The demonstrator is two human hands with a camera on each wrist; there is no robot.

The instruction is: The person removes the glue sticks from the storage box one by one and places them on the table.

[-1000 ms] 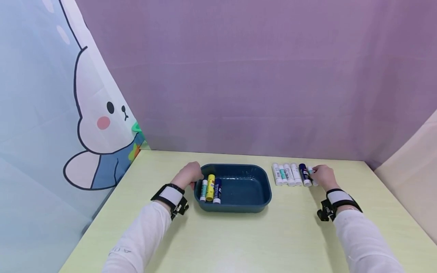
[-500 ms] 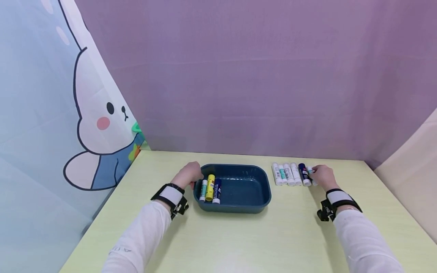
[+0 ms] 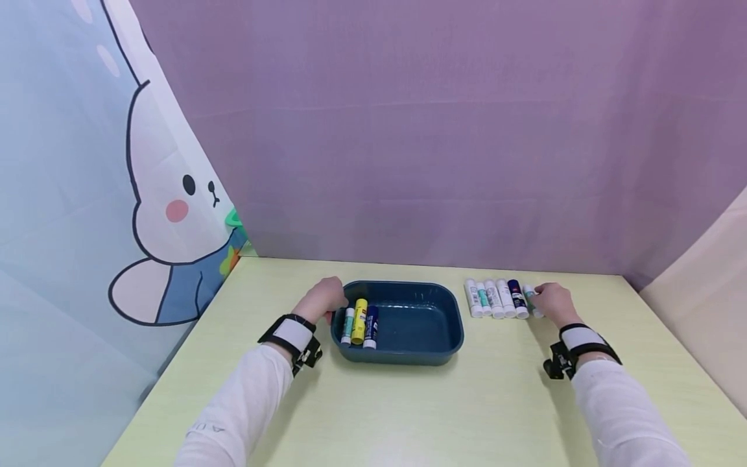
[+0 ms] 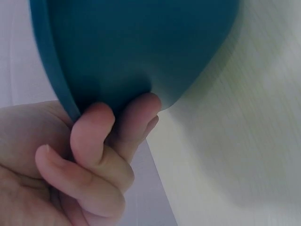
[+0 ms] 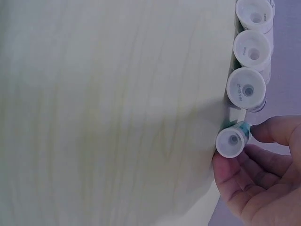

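In the head view my left hand [image 3: 324,297] grips the left rim of a dark blue tray [image 3: 403,357]. The left wrist view shows its fingers curled against the tray wall [image 4: 136,47]. Inside the tray, at its left end, lie a teal-and-white glue stick [image 3: 347,326], a yellow one [image 3: 359,322] and a dark blue one [image 3: 371,326]. At the right end of a row on the table, my right hand [image 3: 554,303] pinches a small teal-and-white glue stick [image 5: 231,142] between thumb and fingers. A dark blue glue stick [image 3: 517,299] lies just left of it, slightly apart.
Several white glue sticks [image 3: 493,299] lie side by side to the left of the dark blue one, right of the tray. The pale table [image 3: 420,415] meets a purple cloth [image 3: 438,162] at its back edge. A printed curtain [image 3: 76,259] hangs at the left.
The dark blue glue stick on the table has shifted slightly left, up against the white ones. A narrow gap now separates it from the glue stick in my right hand. My left hand stays put.
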